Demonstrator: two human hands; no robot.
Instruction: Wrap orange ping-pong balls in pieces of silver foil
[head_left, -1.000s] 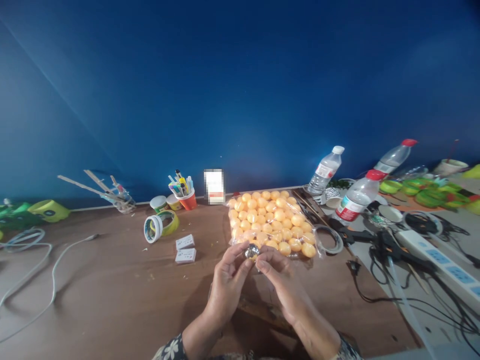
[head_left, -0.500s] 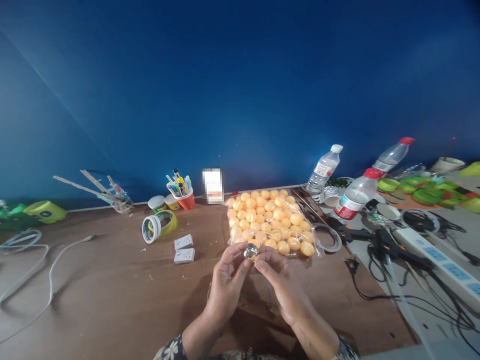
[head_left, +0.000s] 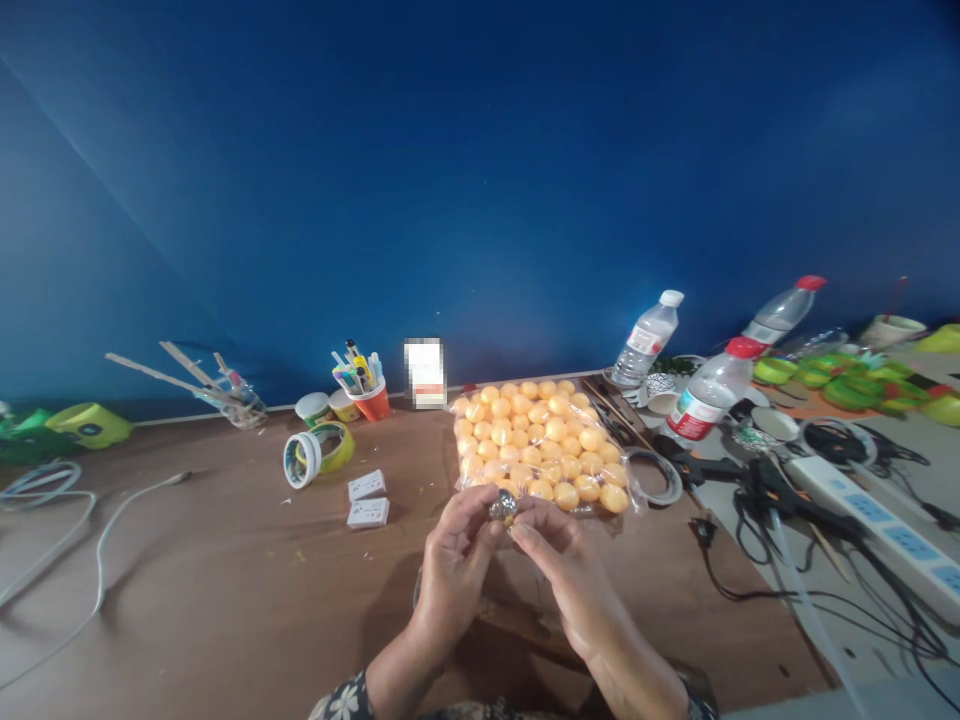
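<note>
Between the fingertips of both hands sits a small, shiny silver ball-like piece, with a bit of yellow showing at its lower edge. My left hand pinches it from the left, and my right hand grips it from the right. Both hands are held above the brown table, thumbs towards me. The fingers cover much of the piece, so its exact kind is unclear. Just beyond the hands lies a clear plastic bag of orange balls.
On the left are two small white boxes, tape rolls, a cup of pens and a white cable. To the right stand plastic bottles, near a glue gun and a power strip.
The silver piece has turned slightly between my fingertips and shifted a little to the right. Both hands keep nearly the same place; the things on the table have not moved.
</note>
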